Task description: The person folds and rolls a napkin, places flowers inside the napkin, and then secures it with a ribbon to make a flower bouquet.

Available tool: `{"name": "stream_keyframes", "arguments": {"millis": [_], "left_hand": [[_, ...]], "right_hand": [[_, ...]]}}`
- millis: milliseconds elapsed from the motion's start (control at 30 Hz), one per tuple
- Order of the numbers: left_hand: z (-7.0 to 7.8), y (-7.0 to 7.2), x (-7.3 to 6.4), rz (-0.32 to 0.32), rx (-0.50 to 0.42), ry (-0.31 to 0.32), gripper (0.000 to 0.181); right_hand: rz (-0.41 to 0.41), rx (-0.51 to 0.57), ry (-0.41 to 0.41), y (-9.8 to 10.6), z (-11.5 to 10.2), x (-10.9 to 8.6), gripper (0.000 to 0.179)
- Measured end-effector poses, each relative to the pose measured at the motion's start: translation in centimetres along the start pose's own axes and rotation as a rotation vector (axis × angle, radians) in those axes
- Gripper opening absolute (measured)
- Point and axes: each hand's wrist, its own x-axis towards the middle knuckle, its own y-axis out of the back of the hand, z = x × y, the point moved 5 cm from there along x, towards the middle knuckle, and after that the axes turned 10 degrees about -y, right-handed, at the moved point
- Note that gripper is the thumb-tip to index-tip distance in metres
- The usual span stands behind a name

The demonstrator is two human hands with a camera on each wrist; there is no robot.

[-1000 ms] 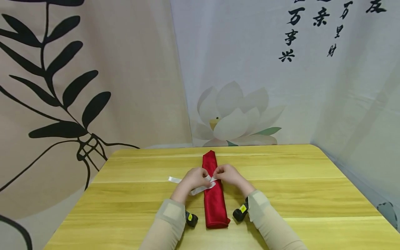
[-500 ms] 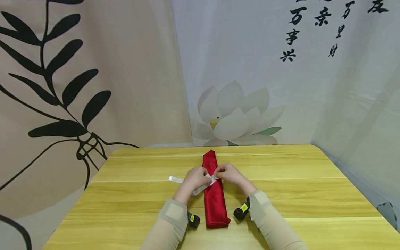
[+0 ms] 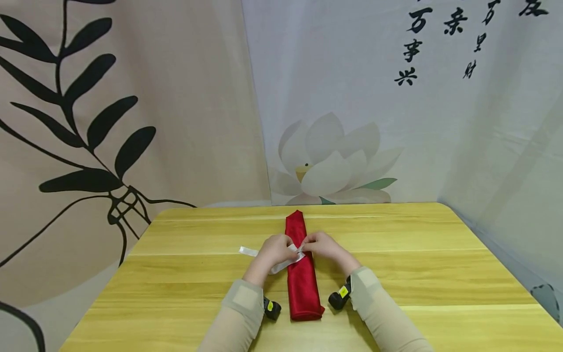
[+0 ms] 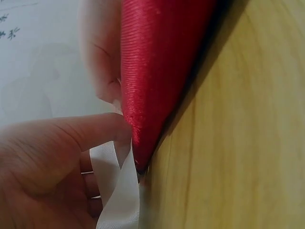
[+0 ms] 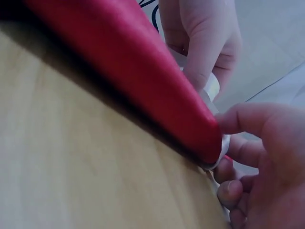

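A rolled red satiny cloth point(image 3: 303, 288) lies lengthwise on the wooden table, its far end narrower. Around its upper half runs a white ribbon point(image 3: 288, 264), crossed on top of the roll between the two hands. My left hand point(image 3: 274, 249) pinches the ribbon at the roll's left side; in the left wrist view a twisted length of ribbon point(image 4: 125, 198) hangs by its fingers. From the right side, my right hand point(image 3: 324, 246) pinches the ribbon near the crossing. In the right wrist view the ribbon point(image 5: 225, 145) passes round the roll's edge by the right fingers.
A loose ribbon end point(image 3: 248, 251) sticks out left of the left hand. Black wrist cameras point(image 3: 338, 299) sit under both forearms, close to the roll's sides. Beyond the table point(image 3: 396, 234) hangs a printed cloth backdrop point(image 3: 211, 107).
Since a second ago the ribbon crossing has drawn closer together on the roll. The left wrist has shifted slightly right. Over the last half second the hands have barely moved.
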Motion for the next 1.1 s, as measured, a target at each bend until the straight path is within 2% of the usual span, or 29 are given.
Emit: {"name": "stream_keyframes", "arguments": {"millis": [100, 333, 600, 700, 867, 933, 1000, 1100], "left_hand": [[-0.1, -0.1, 0.1, 0.002, -0.004, 0.007, 0.015], [0.1, 0.0, 0.0, 0.034, 0.048, 0.002, 0.015], [0.3, 0.0, 0.0, 0.053, 0.038, -0.013, 0.016], [-0.1, 0.0, 0.1, 0.021, 0.006, -0.036, 0.017], [-0.5, 0.2, -0.1, -0.087, -0.108, -0.068, 0.013], [-0.5, 0.3, -0.2, -0.119, -0.128, -0.071, 0.012], [-0.6, 0.3, -0.2, -0.132, -0.127, -0.072, 0.014], [-0.8, 0.2, -0.2, -0.118, -0.116, -0.056, 0.015]], "right_hand": [[-0.011, 0.023, -0.002, 0.0, 0.0, 0.0, 0.015], [-0.028, 0.033, -0.012, 0.1, 0.2, 0.1, 0.014], [-0.034, 0.019, 0.022, -0.1, 0.2, 0.1, 0.011], [-0.019, 0.000, 0.034, -0.1, 0.1, 0.2, 0.010], [0.004, -0.022, 0.035, -0.1, 0.3, 0.4, 0.007], [0.014, -0.028, 0.034, -0.1, 0.3, 0.4, 0.007], [0.012, -0.026, 0.031, 0.0, 0.4, 0.4, 0.007], [-0.005, -0.012, 0.038, 0.1, 0.4, 0.3, 0.008]]}}
